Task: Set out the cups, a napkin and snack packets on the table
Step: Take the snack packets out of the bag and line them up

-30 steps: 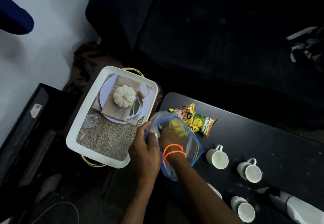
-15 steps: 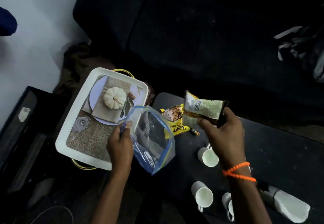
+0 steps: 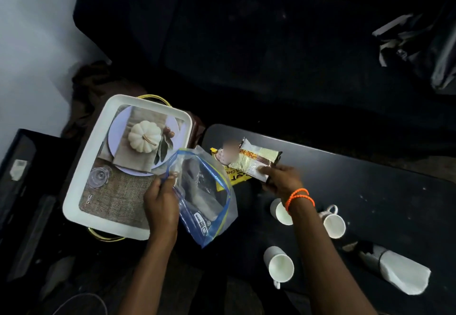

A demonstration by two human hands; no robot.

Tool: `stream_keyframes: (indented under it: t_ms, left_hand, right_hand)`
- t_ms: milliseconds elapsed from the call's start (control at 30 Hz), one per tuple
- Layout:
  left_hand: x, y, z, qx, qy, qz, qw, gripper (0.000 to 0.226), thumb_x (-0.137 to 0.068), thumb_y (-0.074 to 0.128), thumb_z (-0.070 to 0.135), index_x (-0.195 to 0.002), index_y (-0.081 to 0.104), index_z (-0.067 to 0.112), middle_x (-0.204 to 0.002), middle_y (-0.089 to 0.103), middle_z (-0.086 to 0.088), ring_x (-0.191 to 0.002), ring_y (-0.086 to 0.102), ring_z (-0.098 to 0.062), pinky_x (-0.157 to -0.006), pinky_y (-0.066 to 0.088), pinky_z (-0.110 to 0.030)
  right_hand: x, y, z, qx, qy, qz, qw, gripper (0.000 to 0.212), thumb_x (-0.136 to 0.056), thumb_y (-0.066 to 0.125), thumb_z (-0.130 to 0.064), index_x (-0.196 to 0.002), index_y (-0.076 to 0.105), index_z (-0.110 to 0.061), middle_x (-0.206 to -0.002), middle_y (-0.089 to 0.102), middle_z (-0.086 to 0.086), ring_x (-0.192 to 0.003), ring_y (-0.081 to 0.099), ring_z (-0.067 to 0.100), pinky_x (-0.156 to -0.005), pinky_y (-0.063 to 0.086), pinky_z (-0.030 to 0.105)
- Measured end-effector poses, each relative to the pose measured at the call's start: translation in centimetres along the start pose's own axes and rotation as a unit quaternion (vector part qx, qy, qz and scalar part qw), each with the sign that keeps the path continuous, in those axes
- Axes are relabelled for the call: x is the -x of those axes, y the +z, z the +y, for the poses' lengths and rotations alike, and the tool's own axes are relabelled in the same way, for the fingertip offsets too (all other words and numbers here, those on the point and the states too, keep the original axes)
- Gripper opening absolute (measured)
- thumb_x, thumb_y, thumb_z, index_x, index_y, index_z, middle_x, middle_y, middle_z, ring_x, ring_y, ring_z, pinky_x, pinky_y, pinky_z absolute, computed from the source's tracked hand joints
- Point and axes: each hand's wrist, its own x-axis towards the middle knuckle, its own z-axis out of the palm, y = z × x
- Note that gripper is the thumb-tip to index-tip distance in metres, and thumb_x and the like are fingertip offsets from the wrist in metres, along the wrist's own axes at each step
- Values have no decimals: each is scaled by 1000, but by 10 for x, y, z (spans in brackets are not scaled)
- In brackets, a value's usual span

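1. The black tabletop is dusty, with pale specks toward its right side.
2. A yellow snack packet lies at its far left corner.
3. Three white cups stand along the near edge.
4. A rolled white napkin lies at the near right.

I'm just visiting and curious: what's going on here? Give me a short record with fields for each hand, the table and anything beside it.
left hand: pinches the rim of a clear zip bag with blue edge, held open
right hand: grips a pale green snack packet above the table
black table: yellow snack packet, three white cups in view, rolled white napkin
beside table: white tray with pumpkin picture
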Motion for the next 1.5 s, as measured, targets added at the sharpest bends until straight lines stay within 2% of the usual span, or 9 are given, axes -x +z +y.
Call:
stream_keyframes:
  t_ms: [233, 367, 533, 700, 933, 1067, 1167, 1333, 1500]
  left_hand:
    - [7, 13, 8, -9, 16, -16, 1000, 19, -83, 65, 26, -73, 78, 34, -62, 67, 18, -65, 55, -5, -73, 44, -34]
    - [12, 18, 24, 37, 0, -1, 999, 28, -77, 59, 21, -57, 76, 31, -58, 68, 16, -63, 60, -6, -66, 46, -27]
    - [47, 32, 54, 71, -53, -169, 982, 49, -87, 58, 29, -39, 63, 24, -33, 43, 9, -28, 39, -8, -35, 32, -17]
    - [56, 72, 54, -80, -89, -316, 941, 42, -111, 29, 16, -83, 59, 25, -55, 70, 18, -55, 65, 9, -67, 54, -23]
    - [35, 90, 52, -454, 196, -372, 786, 30, -85, 47, 25, -91, 74, 13, -89, 76, -8, -87, 71, -27, -76, 58, -36]
    - [30, 97, 49, -285, 140, -288, 903, 24, -94, 62, 35, -116, 68, 28, -113, 72, 6, -109, 68, -18, -95, 55, -36]
    - [38, 111, 39, -191, -108, -472, 854, 67, -78, 72, 69, -136, 60, 36, -142, 64, 6, -128, 64, -20, -101, 56, -47]
    - [56, 147, 11, -156, -82, -501, 847, 34, -83, 79, 0, -111, 73, 18, -106, 81, -2, -100, 76, -24, -76, 62, -29]
    - [73, 201, 1, -137, -46, -395, 907, 29, -80, 67, -15, -83, 75, 13, -80, 80, -1, -83, 73, -30, -79, 61, -40]
  right_hand:
    - [-2, -27, -10, 155, -39, 65, 985, 46, -79, 89, -36, -109, 66, -9, -104, 73, 17, -95, 72, 33, -90, 61, 50]
    - [27, -38, -18, 166, -168, 135, 962, 54, -80, 85, -46, -121, 68, -15, -106, 75, 8, -95, 72, 24, -77, 54, 28]
    - [60, -22, 2, -4, -156, -249, 956, 80, -71, 88, -34, -143, 53, -28, -136, 63, 13, -122, 68, 29, -92, 61, 43]
    - [64, 7, 25, -75, -98, -499, 858, 77, -89, 71, 6, -154, 42, -24, -147, 60, 11, -132, 60, 31, -104, 54, 55]
    - [48, -18, 24, -67, -108, -302, 945, 49, -74, 76, 19, -121, 62, 14, -119, 67, 38, -106, 65, 42, -101, 50, 62]
    - [42, -37, 15, -141, -112, -173, 968, 30, -80, 66, 26, -96, 74, 2, -94, 78, 17, -85, 73, 31, -80, 64, 38]
    - [41, -50, 5, -161, -122, -199, 959, 31, -87, 64, 21, -94, 78, -6, -87, 81, 6, -77, 77, 16, -76, 65, 31]
    - [36, -74, -1, 87, -258, -50, 961, 24, -84, 84, -4, -63, 73, -4, -64, 65, -4, -59, 52, -3, -59, 47, 22]
    - [43, -127, 16, -20, -318, 76, 945, 19, -86, 75, 7, -99, 80, -6, -103, 75, 6, -95, 69, 16, -86, 57, 35]
